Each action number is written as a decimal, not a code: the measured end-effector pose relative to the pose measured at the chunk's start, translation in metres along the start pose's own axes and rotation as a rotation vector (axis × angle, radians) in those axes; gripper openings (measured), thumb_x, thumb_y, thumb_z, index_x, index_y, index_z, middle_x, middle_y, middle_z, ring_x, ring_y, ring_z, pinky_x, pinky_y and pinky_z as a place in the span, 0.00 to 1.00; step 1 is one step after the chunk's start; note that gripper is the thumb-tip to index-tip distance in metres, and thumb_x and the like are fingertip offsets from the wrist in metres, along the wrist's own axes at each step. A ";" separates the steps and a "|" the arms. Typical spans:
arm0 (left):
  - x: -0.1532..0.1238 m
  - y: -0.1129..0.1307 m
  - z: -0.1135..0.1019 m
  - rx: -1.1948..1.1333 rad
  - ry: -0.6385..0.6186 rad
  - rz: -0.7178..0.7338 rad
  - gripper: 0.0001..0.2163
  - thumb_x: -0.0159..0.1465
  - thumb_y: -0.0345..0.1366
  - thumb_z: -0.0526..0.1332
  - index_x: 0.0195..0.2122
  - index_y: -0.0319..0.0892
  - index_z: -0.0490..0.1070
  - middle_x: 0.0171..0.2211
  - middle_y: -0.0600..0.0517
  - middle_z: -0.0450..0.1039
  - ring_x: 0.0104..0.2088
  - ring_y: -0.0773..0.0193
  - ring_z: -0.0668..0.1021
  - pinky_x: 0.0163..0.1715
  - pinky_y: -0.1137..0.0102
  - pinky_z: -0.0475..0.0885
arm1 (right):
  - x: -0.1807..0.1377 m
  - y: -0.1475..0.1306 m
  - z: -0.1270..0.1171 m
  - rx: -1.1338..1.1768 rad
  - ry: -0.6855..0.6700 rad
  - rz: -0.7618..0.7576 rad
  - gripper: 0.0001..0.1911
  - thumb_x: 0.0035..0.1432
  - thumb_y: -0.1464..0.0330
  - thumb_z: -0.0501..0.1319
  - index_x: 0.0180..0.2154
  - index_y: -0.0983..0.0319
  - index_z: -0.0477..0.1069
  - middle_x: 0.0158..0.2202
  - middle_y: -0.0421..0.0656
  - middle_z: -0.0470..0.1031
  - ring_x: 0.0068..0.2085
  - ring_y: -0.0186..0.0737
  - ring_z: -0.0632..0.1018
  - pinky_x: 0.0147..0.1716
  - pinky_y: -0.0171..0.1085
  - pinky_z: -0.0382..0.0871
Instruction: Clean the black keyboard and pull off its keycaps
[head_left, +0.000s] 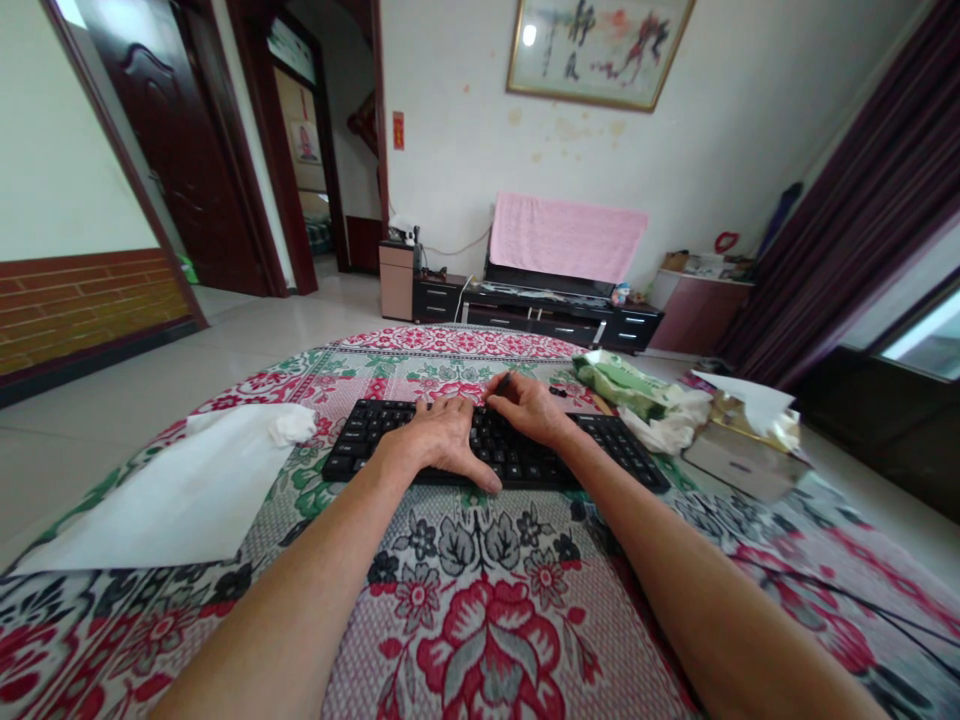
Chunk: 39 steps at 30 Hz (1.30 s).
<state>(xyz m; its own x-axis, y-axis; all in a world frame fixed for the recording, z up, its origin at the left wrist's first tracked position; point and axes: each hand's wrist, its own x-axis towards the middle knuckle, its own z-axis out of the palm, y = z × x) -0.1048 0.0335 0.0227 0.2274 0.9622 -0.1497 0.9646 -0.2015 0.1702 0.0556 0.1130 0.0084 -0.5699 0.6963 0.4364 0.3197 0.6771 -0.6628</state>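
Note:
A black keyboard (pixel 360 432) lies on the flower-patterned tablecloth (pixel 487 640) in front of me. My left hand (pixel 446 440) rests on its left-middle part, with the fingers stretched forward and the thumb spread out over the near edge. Over the far edge, right of centre, my right hand (pixel 529 405) is closed in a pinch. A small dark object (pixel 505 383) shows between its thumb and fingers, too covered to name. Just behind the keyboard sit a few tiny black pieces (pixel 559 391). My hands hide many of the middle keys.
White paper sheets (pixel 187 490) with a crumpled tissue (pixel 292 426) lie at left. On the right are a green wipes pack (pixel 619 382), crumpled tissues (pixel 675 418) and a tissue box (pixel 746 455). A black cable (pixel 847 590) crosses the cloth. Beyond the table stands a low black cabinet (pixel 502 312).

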 end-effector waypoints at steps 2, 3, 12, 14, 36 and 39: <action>0.000 0.000 0.000 -0.002 -0.003 -0.002 0.58 0.36 0.68 0.56 0.64 0.42 0.38 0.65 0.39 0.44 0.63 0.40 0.48 0.59 0.46 0.43 | 0.000 -0.003 -0.001 -0.073 -0.003 -0.026 0.06 0.53 0.67 0.57 0.34 0.61 0.67 0.29 0.39 0.74 0.30 0.34 0.73 0.35 0.35 0.67; 0.000 0.000 0.000 -0.002 -0.005 -0.003 0.58 0.36 0.68 0.56 0.64 0.42 0.38 0.65 0.39 0.43 0.63 0.39 0.48 0.59 0.46 0.43 | 0.000 -0.004 -0.001 -0.101 -0.001 -0.036 0.06 0.53 0.68 0.57 0.34 0.61 0.67 0.28 0.39 0.74 0.30 0.34 0.73 0.34 0.35 0.66; 0.000 -0.001 0.000 -0.012 -0.012 -0.005 0.60 0.34 0.68 0.58 0.65 0.43 0.36 0.65 0.39 0.43 0.63 0.38 0.47 0.59 0.47 0.42 | 0.010 0.000 0.004 -0.068 0.057 0.104 0.04 0.51 0.69 0.59 0.32 0.62 0.68 0.24 0.40 0.74 0.27 0.34 0.73 0.29 0.34 0.65; 0.001 -0.002 0.001 -0.009 -0.008 -0.007 0.60 0.35 0.68 0.58 0.65 0.43 0.37 0.65 0.39 0.43 0.63 0.39 0.48 0.59 0.47 0.42 | 0.012 0.002 0.004 -0.041 0.049 0.121 0.04 0.51 0.69 0.59 0.31 0.62 0.68 0.24 0.39 0.74 0.26 0.34 0.73 0.29 0.34 0.65; 0.003 -0.003 0.003 0.000 -0.005 -0.002 0.60 0.34 0.69 0.57 0.64 0.42 0.39 0.65 0.38 0.44 0.63 0.39 0.49 0.59 0.47 0.43 | 0.011 -0.006 -0.006 -0.132 -0.076 -0.012 0.03 0.51 0.69 0.59 0.31 0.61 0.69 0.24 0.38 0.72 0.25 0.32 0.70 0.27 0.33 0.63; 0.002 -0.003 0.003 -0.011 0.011 0.006 0.58 0.35 0.68 0.58 0.64 0.45 0.39 0.65 0.40 0.45 0.63 0.39 0.49 0.59 0.47 0.43 | 0.008 -0.013 -0.005 -0.223 -0.050 -0.069 0.02 0.50 0.71 0.59 0.30 0.60 0.69 0.24 0.37 0.72 0.25 0.32 0.70 0.27 0.32 0.62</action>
<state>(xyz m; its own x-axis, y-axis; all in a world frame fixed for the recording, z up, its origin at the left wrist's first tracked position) -0.1069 0.0352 0.0189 0.2317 0.9629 -0.1383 0.9617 -0.2054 0.1813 0.0509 0.1107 0.0239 -0.6314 0.6375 0.4414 0.4348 0.7624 -0.4792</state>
